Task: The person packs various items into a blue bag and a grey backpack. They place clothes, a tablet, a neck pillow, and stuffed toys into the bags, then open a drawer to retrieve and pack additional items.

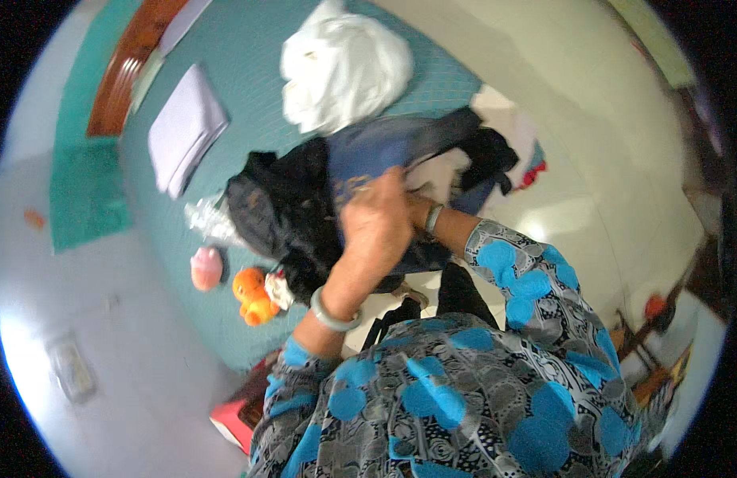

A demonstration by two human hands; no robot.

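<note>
In front of me a black and blue backpack (284,197) lies on a bed with a teal sheet (255,113). My left hand (377,209), with a pale bangle at the wrist, is closed at the bag's blue panel; its fingers are blurred, and what they grip is unclear. Just right of it and partly behind it is my right hand (419,209), with bangles on the wrist, beside a light beige patch (440,173) at the bag's opening. Its fingers are mostly hidden.
A white cloth bundle (344,66) lies beyond the backpack. At left are a folded lilac cloth (186,131), crumpled clear plastic (210,218), a pink toy (207,269) and an orange and yellow plush toy (255,297). A red box (237,418) stands at lower left. Pale tiled floor (589,179) borders the bed.
</note>
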